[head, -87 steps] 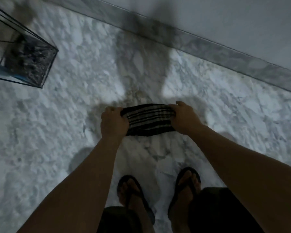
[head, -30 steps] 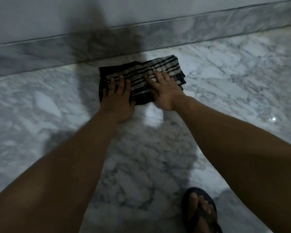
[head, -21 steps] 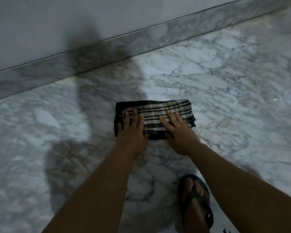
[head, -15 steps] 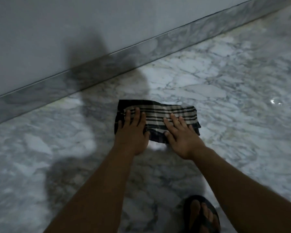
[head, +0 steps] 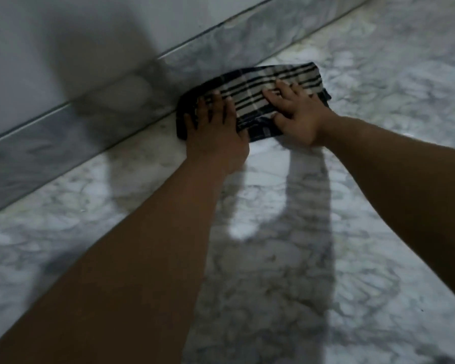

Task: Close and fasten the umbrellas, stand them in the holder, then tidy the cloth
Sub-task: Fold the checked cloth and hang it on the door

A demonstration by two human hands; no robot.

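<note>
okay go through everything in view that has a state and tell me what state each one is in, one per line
striped cloth: folded, lying flat on the marble floor beside the skirting
left hand: fingers straight, pressing the cloth's left end
right hand: fingers spread, pressing the cloth's right part

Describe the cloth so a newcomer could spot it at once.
Find the marble skirting at the foot of the wall. On the marble floor right against it lies the folded cloth, under both flat hands. It alone is striped, dark and cream.
</note>
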